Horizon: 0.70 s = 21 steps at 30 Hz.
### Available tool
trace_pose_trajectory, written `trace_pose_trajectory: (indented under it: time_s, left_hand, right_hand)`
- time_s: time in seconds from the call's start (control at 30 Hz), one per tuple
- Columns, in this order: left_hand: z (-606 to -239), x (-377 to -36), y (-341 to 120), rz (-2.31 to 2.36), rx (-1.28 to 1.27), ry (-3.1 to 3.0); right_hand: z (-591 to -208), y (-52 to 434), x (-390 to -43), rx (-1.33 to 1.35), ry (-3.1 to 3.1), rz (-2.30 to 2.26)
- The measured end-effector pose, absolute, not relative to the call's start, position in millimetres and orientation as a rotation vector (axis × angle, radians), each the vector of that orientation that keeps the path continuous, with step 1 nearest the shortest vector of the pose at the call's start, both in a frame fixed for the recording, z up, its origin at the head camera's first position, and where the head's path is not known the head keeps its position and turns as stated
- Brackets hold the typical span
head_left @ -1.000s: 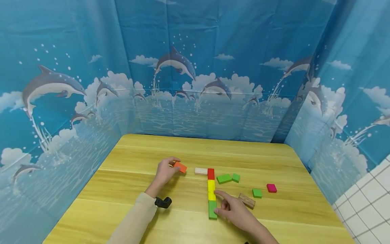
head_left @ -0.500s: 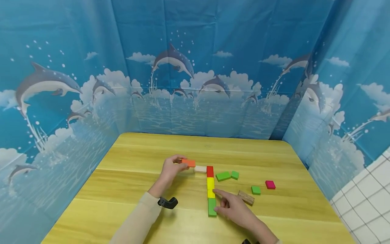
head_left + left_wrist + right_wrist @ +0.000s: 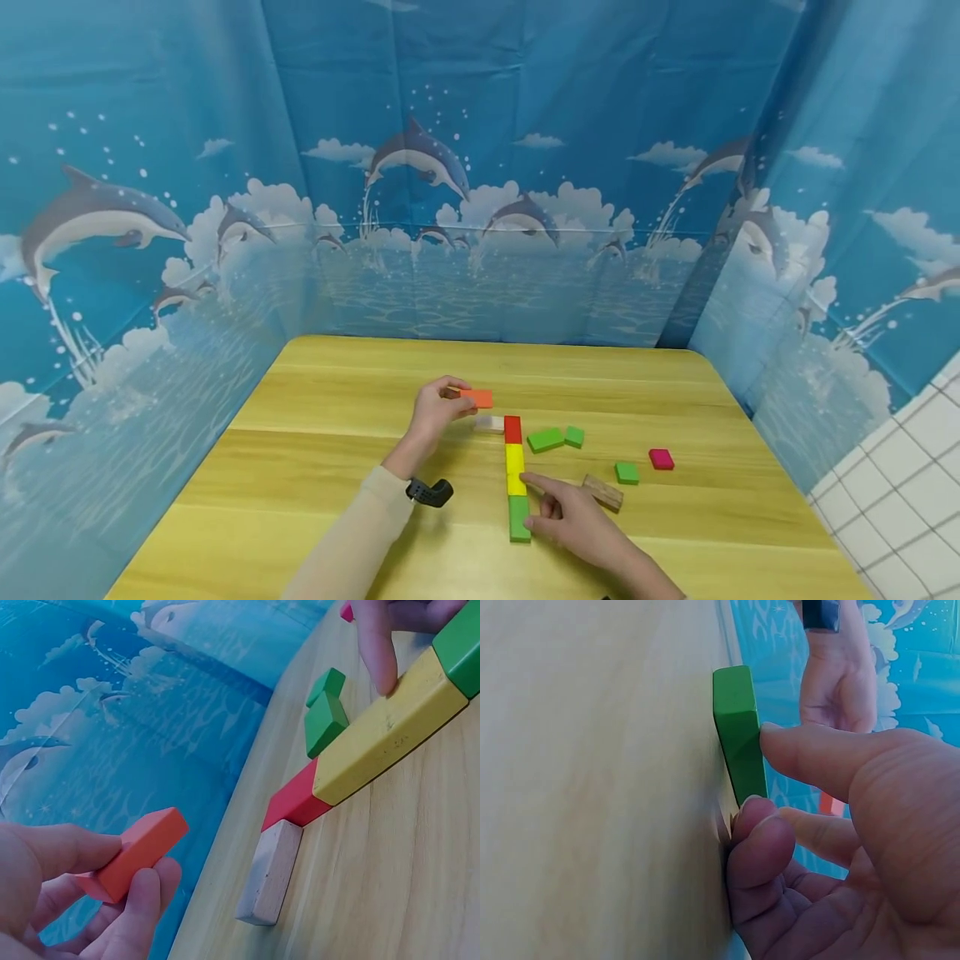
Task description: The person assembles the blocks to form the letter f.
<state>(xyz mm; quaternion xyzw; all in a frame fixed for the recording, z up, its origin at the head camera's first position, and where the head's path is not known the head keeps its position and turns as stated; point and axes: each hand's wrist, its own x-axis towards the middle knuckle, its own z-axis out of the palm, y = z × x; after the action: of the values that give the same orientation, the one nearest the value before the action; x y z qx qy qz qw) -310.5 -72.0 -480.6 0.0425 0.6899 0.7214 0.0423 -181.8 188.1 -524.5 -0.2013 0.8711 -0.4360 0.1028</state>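
Note:
My left hand (image 3: 435,410) pinches an orange block (image 3: 478,398) between thumb and fingers, held up over the table near the pale wooden block (image 3: 490,425). That pale block's end meets a red block (image 3: 512,428) at the far end of a row. Toward me the row runs on with a yellow stretch (image 3: 513,467) and a green block (image 3: 519,521). My right hand (image 3: 581,518) lies along the row's right side: the extended index finger touches the yellow side, the thumb touches the green block (image 3: 739,727), and the other fingers are curled under.
Right of the row lie a long green block (image 3: 545,440) and a small green one (image 3: 574,437). Farther right are a brown wood-grain block (image 3: 603,493), another green block (image 3: 627,473) and a magenta block (image 3: 662,459). A dolphin-print curtain (image 3: 465,283) surrounds the table.
My left hand has carried the orange block rightward, from left of the pale block to above and beyond it. The right hand has stayed against the row.

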Motion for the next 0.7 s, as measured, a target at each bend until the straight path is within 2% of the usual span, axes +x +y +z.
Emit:
trace_pose_trajectory:
  time_s: [0.7]
  left_hand:
    - [-486.7,-321.7,-15.2,1.836,0.196,2.485]
  right_hand:
    - [-524.7,188.9,-180.6,-0.61,2.611,-1.256]
